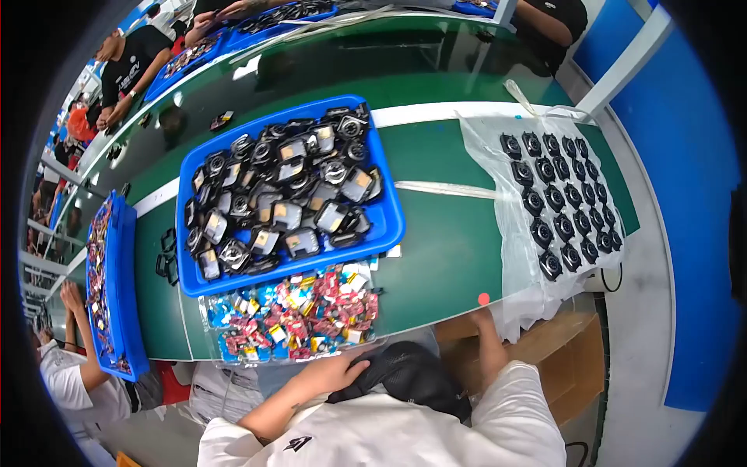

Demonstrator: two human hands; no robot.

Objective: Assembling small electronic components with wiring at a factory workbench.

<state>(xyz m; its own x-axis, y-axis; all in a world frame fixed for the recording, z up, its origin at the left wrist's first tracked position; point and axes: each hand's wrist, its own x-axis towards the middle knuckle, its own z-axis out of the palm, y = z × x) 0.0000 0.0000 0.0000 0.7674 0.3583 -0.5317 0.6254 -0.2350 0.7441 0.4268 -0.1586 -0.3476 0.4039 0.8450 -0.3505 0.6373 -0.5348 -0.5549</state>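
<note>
Below the table's near edge, my left hand (339, 375) lies against a dark rounded cloth-like thing (408, 381) in front of my white shirt. Its fingers look stretched out, and I see nothing held. Beside the table's front edge is my right hand (484, 321), close to the hanging corner of a white plastic sheet (513, 300); its fingers are mostly hidden. Several black watch-like cases (572, 194) stand in rows on that sheet. A blue tray (393, 210) holds a heap of similar cases. In front of it lies a clear bag (296, 315) of small red, blue, yellow and white parts.
The green table (443, 249) bears a pale strip (447, 189) right of the tray and a few black frames (166, 257) left of it. Another blue bin (123, 288) stands farther left. A cardboard box (572, 366) sits below right. Other people (128, 66) work across and at the left.
</note>
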